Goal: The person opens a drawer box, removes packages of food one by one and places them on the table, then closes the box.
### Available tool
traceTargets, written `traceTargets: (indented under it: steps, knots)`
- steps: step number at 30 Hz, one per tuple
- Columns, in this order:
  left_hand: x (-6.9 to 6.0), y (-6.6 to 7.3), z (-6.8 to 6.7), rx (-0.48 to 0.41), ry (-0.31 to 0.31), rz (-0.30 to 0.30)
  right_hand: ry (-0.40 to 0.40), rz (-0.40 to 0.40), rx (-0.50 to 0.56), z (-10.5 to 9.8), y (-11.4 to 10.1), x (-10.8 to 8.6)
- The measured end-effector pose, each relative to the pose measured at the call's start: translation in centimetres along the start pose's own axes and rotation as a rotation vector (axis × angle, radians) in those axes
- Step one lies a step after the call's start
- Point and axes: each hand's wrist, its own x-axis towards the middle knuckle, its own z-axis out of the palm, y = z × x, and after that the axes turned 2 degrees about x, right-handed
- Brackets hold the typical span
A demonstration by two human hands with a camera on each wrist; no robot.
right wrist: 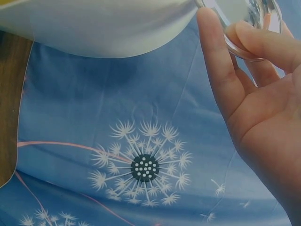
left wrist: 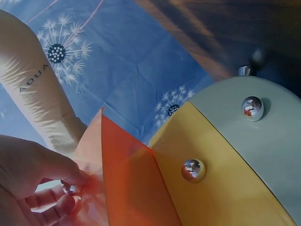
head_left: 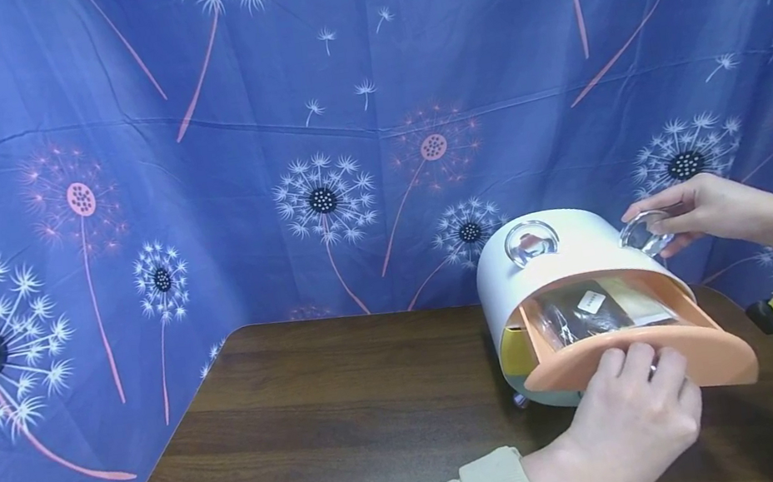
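My left hand (head_left: 634, 412) pinches one round silver knob (left wrist: 71, 188) on the peach-orange, curved-front drawer (head_left: 719, 353), which stands open at the lower right of the frame. My right hand (head_left: 723, 209) grips one of two glossy, mirror-shiny rings (head_left: 637, 233) atop the smooth white barrel-shaped cabinet (head_left: 579, 236). Clear plastic packets (head_left: 572, 311), one white label (head_left: 591, 301) showing, lie in the drawer. Two more knobs (left wrist: 193, 170) stud the yellow front (left wrist: 223, 197) and the grey-green front (left wrist: 282, 141). Beneath lies one dark wood-grain table (head_left: 353, 415)

The head view is bright, the wrist views hazier; knobs (left wrist: 193, 170) glint and shadow darkens the table (head_left: 324, 419) at right.
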Motion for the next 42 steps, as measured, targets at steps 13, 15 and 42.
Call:
traceTargets:
  steps: [13, 15, 42]
  knots:
    - [-0.1, -0.3, 0.0, -0.020, -0.019, 0.017, -0.001, 0.001, 0.004, 0.0, -0.1, 0.0]
    - [-0.1, -0.7, -0.5, -0.021, -0.017, 0.029, -0.002, 0.003, 0.003, 0.0, 0.0, 0.0]
    - [0.8, -3.7, -3.6, -0.172, -0.190, 0.080, -0.002, 0.017, 0.017, 0.1, -0.1, 0.1]
